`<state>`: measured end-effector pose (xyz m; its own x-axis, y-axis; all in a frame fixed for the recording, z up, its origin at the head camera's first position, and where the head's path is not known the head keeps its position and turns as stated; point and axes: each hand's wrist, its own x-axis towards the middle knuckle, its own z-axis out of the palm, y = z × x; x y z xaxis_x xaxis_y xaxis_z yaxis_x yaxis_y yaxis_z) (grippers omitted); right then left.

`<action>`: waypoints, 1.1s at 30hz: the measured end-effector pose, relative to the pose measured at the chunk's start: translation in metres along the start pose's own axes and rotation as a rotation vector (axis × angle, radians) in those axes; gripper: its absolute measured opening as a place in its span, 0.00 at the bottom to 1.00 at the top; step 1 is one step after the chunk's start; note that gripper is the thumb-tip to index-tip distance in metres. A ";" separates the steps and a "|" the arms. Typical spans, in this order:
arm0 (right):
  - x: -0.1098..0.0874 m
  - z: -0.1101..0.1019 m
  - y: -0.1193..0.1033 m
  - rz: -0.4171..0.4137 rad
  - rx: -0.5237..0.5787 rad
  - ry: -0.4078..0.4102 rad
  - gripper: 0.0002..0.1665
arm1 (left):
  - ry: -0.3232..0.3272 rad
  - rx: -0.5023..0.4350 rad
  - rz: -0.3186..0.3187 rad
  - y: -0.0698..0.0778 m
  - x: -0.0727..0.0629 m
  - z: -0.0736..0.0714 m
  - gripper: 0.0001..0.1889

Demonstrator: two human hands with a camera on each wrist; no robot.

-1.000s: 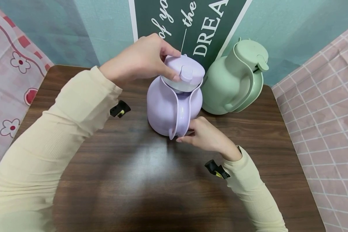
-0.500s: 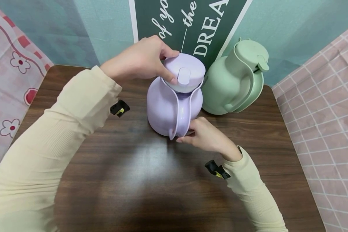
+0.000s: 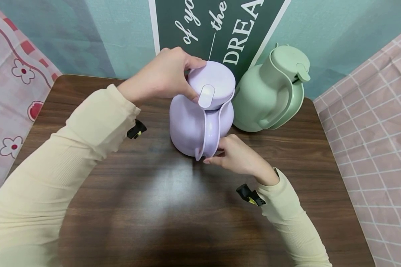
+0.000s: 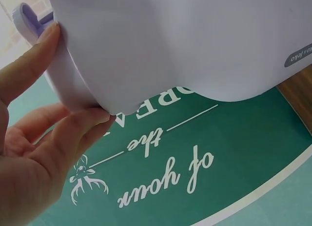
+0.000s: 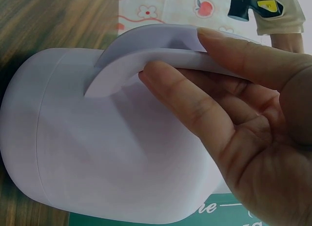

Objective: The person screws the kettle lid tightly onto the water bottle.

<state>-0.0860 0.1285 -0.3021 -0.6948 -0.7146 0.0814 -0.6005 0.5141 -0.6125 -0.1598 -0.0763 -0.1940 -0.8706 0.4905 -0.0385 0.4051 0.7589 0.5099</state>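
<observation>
Left hand (image 3: pixel 167 74) I see pinching the lid (image 3: pixel 217 76) atop the lilac jug (image 3: pixel 186 124), right hand (image 3: pixel 238 155) gripping its handle (image 3: pixel 212 131), lilac jug upright between both, green jug (image 3: pixel 258 98) just right of it, tabletop (image 3: pixel 173 226) beneath.

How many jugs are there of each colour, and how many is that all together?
Lilac lidded jug: 1, with the left hand gripping its lid and the right hand holding its handle
Mint-green lidded jug: 1, standing beside the lilac one
Total: 2 jugs
</observation>
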 end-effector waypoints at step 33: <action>0.000 -0.001 -0.002 0.012 0.007 -0.005 0.05 | -0.058 0.081 0.040 0.001 -0.003 -0.008 0.14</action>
<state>-0.0849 0.1276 -0.3002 -0.6997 -0.7110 0.0700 -0.5895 0.5193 -0.6187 -0.1592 -0.0805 -0.1871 -0.8367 0.5431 -0.0707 0.4621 0.7694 0.4410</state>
